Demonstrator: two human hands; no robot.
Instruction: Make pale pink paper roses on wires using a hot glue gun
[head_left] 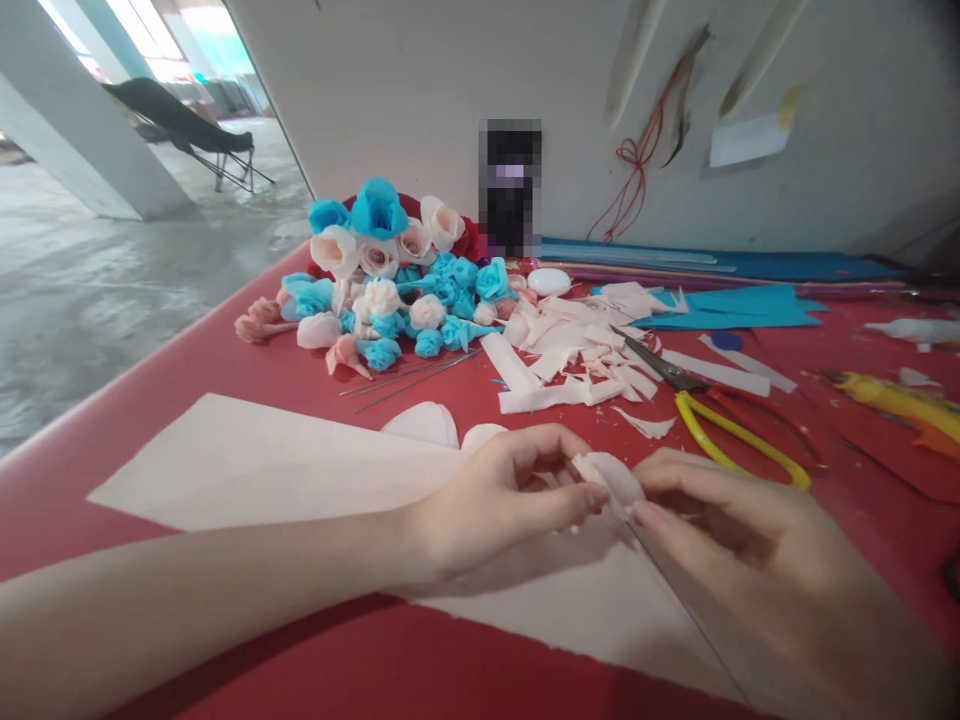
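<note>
I watch the left hand [517, 490] and right hand [727, 535] pinch a pale petal [611, 478] at a thin wire's [690, 613] tip, a pale sheet [277, 465] beneath their grip, scissors [682, 382] just beyond to the right, paper scraps [555, 345] behind, paper flowers [427, 312] farther left near the red table's [255, 370] edge, and a wall [390, 90] blocking the far side.

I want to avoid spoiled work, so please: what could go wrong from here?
The thin pale piece, held by the left hand and right hand, might crease or tear. The wire trailing below the hands could scratch the pale sheet under it. The scissors lie just beyond the right hand, so a careless move might knock them.
</note>
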